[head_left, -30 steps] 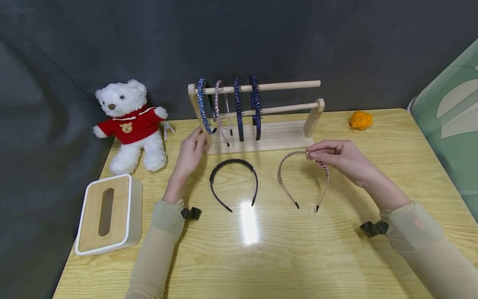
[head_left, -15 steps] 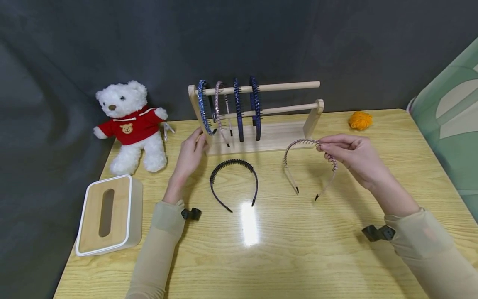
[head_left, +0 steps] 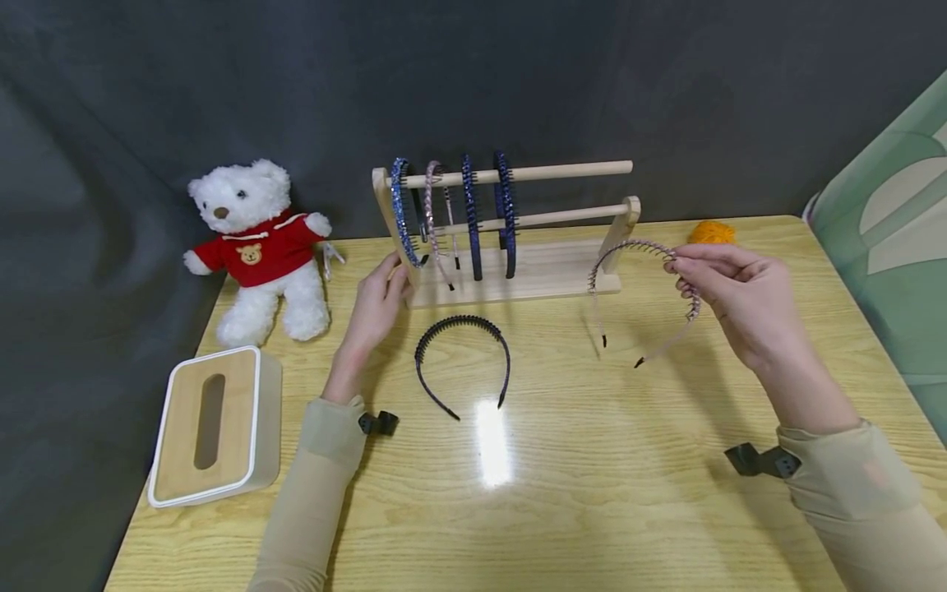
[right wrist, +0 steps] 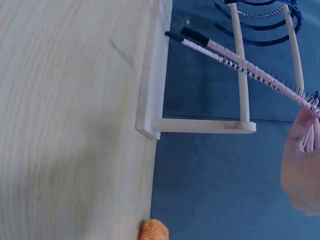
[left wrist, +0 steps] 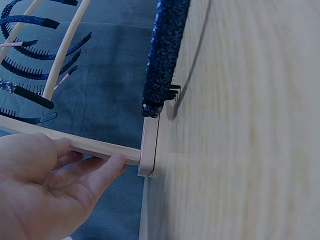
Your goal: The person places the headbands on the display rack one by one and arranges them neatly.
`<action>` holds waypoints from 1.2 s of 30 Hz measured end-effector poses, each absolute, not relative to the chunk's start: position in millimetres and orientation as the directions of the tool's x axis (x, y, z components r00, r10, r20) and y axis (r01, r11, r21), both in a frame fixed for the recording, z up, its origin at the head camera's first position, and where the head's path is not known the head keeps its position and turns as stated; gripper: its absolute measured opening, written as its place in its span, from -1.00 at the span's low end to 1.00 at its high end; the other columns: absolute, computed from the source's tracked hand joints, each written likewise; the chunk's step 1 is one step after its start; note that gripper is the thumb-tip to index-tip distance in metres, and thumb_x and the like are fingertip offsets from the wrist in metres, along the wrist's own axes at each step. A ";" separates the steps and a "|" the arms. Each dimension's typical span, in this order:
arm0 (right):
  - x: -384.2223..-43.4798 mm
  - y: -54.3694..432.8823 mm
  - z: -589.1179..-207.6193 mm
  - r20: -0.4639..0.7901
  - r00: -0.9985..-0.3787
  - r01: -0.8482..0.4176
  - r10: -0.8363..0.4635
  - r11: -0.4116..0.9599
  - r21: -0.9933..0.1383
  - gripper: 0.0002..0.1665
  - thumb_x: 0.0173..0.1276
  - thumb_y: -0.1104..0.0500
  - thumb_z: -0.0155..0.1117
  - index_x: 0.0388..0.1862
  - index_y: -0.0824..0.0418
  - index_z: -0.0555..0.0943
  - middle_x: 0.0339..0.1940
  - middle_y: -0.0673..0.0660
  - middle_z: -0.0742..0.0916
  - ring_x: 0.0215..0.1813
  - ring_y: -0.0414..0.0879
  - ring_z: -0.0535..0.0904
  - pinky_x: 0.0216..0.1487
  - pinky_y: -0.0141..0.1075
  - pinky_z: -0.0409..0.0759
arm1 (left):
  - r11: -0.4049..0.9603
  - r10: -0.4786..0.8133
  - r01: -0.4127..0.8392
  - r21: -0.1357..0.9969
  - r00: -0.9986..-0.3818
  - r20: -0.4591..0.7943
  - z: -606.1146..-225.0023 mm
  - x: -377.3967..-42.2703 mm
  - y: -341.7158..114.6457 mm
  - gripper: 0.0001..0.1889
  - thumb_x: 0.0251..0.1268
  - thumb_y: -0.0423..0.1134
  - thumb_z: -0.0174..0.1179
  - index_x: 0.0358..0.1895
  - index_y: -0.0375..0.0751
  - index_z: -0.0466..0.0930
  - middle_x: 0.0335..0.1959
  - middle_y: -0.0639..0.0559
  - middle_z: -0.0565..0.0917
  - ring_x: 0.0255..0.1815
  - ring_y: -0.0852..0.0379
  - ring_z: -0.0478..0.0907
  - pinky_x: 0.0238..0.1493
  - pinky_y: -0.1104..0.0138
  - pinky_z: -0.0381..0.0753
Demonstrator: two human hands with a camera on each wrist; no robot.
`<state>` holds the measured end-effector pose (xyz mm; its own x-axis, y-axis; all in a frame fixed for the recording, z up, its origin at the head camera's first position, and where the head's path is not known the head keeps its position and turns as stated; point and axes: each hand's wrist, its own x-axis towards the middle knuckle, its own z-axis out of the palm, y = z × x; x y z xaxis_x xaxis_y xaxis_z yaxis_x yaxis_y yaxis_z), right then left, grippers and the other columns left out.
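Note:
My right hand pinches a pink wrapped headband at its top, between thumb and fingers. Its two dark-tipped ends hang above the table, just in front of the right end of a wooden headband rack. In the right wrist view the pink headband overlaps the rack's rails. My left hand grips the rack's left side post. From the upper rail hang a light blue glittery headband, a pink one and dark blue ones. On the table lies a dark toothed headband.
A white teddy bear in a red sweater sits at the back left. In front of it stands a tissue box with a wooden lid. An orange yarn ball lies at the back right, behind my right hand.
My right hand has moved right and up, away from the table, carrying the pink headband, which now tilts more. The left hand stays on the rack.

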<state>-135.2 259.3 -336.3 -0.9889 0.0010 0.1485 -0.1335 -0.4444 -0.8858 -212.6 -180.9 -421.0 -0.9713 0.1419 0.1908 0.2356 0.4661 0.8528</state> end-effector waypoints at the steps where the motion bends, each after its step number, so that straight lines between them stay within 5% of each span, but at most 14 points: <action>1: -135.0 259.1 -334.9 0.157 -0.987 -0.150 0.020 -0.454 -0.879 -0.75 0.45 0.66 0.20 -0.06 0.57 0.77 -0.23 0.28 0.86 -0.25 -0.05 0.84 -0.24 -0.39 0.86 | 0.468 0.141 0.237 0.851 -0.971 0.193 -420.7 -212.5 -181.0 -0.54 0.83 -0.29 -0.12 0.60 -0.33 0.36 0.46 -0.38 0.51 0.23 -0.33 0.68 0.30 0.02 0.75; 17: -136.6 256.2 -310.6 0.224 -0.915 -0.379 0.336 -0.522 -0.765 -0.76 0.26 0.72 0.36 -0.07 0.78 0.66 -0.30 0.41 0.82 -0.44 0.08 0.78 -0.33 -0.31 0.88 | 0.458 0.138 0.238 0.856 -0.971 0.196 -420.6 -212.2 -180.2 -0.54 0.83 -0.28 -0.12 0.60 -0.33 0.36 0.48 -0.37 0.50 0.27 -0.33 0.66 0.30 0.06 0.76; 36: -145.6 251.7 -288.1 0.277 -0.830 -0.502 0.485 -0.433 -0.748 -0.72 0.16 0.73 0.45 -0.13 0.81 0.65 -0.37 0.44 0.79 -0.40 0.15 0.77 -0.31 -0.31 0.87 | 0.454 0.138 0.240 0.858 -0.970 0.198 -420.5 -212.6 -180.6 -0.55 0.83 -0.28 -0.12 0.60 -0.32 0.37 0.46 -0.38 0.51 0.27 -0.34 0.66 0.29 0.05 0.76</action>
